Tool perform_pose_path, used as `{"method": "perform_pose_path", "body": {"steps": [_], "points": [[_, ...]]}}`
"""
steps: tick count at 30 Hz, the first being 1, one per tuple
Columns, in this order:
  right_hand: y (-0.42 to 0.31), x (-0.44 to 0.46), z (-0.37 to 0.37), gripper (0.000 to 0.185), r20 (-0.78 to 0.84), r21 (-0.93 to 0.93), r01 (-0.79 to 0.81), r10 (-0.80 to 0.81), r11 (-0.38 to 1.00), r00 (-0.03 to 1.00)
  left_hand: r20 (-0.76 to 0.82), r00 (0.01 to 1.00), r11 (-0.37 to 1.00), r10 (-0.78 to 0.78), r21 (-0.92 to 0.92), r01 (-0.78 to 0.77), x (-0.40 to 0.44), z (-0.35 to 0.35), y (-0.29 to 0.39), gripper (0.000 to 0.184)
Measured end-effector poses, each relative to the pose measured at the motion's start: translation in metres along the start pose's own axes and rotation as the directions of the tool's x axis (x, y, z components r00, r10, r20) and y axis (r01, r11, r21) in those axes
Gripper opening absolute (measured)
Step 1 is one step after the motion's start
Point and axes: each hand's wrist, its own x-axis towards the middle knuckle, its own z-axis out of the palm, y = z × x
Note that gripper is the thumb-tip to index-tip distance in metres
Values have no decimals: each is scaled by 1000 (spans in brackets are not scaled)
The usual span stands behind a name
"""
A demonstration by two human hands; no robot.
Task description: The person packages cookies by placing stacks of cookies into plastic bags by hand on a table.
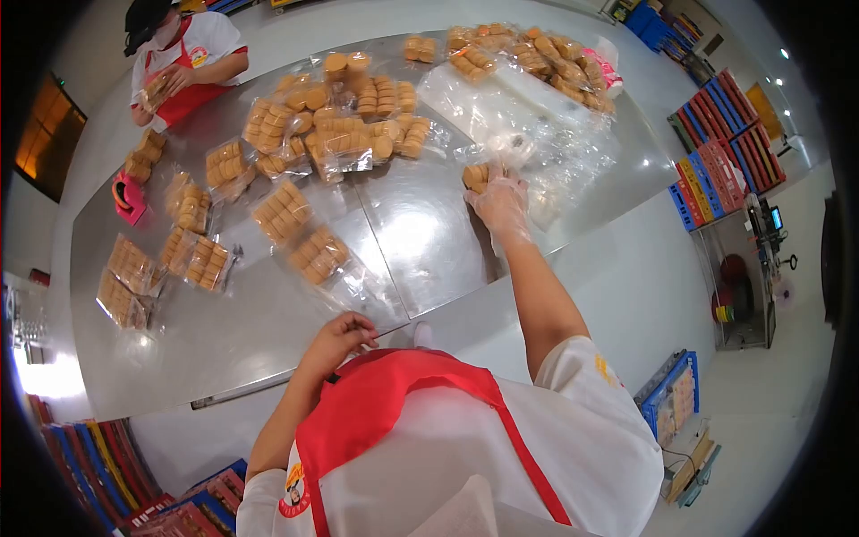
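My right hand (501, 204), in a clear plastic glove, is closed on a bag of round tan cookies (476, 177) near the table's right side. Its fingertips are partly hidden by clear film. Just beyond lies a heap of clear plastic bags (510, 103). My left hand (342, 342) is bare, at the near edge of the steel table (242, 336), fingers loosely bent and holding nothing that I can see. Closest to it is a bag of cookies (320, 255) lying flat, with another cookie bag (282, 213) behind it.
Many bagged cookies (344, 134) are piled mid-table, more cookie packs (537, 54) at the far right. A pink tape dispenser (128, 197) stands at left. Across the table a co-worker (188, 63) holds a cookie bag. Stacked crates (725, 134) are on the right.
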Motion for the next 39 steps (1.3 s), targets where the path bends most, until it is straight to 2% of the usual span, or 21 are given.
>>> {"method": "perform_pose_path", "body": {"steps": [1,3,4,5,6,7,8,10,11,13,14,17,20,23,26,29,32,35,39], "points": [[-5,-5,-2,87,53,36,-3,1,999,999,47,999,999,4,47,-7,-7,1,3,21],[-7,-24,4,90,57,261,103,-122,960,991,133,991,991,3,135,-21,-22,4,7,21],[-9,-36,9,91,56,371,152,-186,916,981,159,987,992,24,121,-43,-31,4,15,25],[-16,-49,14,91,160,674,36,-194,738,968,144,988,994,56,84,-68,-39,7,24,26],[-24,-64,20,90,261,874,-126,-234,470,937,126,988,994,87,50,-94,-46,10,33,26],[-34,-77,24,89,343,939,-310,-304,152,889,104,987,992,119,19,-122,-51,13,45,26],[-47,-90,21,86,352,905,-421,-452,-58,819,98,989,993,115,26,-118,-55,14,59,37],[-71,-112,8,81,253,645,-661,-709,-384,658,-80,948,948,309,-53,-314,-56,23,67,48],[-85,-123,-5,78,278,529,-749,-753,-399,597,-169,903,909,395,-73,-411,-57,26,71,54],[-106,-141,-29,71,300,273,-875,-829,-399,472,-191,860,850,473,-159,-503,-59,29,85,66],[-108,-145,-29,69,288,378,-860,-839,-342,461,-198,835,813,513,-200,-547,-63,31,90,72],[-116,-153,-48,69,264,592,-769,-844,-241,467,-309,819,799,482,-228,-556,-80,39,99,75],[-116,-156,-55,68,177,648,-709,-851,-277,494,-314,829,834,463,-162,-527,-95,39,105,75],[-113,-157,-67,67,230,828,-533,-763,-173,604,-296,786,795,543,-119,-595,-92,39,100,75],[-120,-159,-79,62,315,913,-408,-667,18,675,-315,733,775,603,12,-632,-90,45,100,70],[-120,-157,-67,46,369,908,-409,-631,88,683,-350,767,773,537,-160,-614,-87,42,101,58],[-118,-161,-63,29,477,851,-509,-591,128,650,-363,828,786,427,-304,-539,-77,34,89,37],[-115,-163,-51,26,497,837,-532,-585,128,641,-410,818,808,404,-259,-529,-69,31,77,27],[-119,-166,-47,22,442,867,-495,-553,62,706,-420,811,779,408,-304,-549,-67,34,73,19]]}}
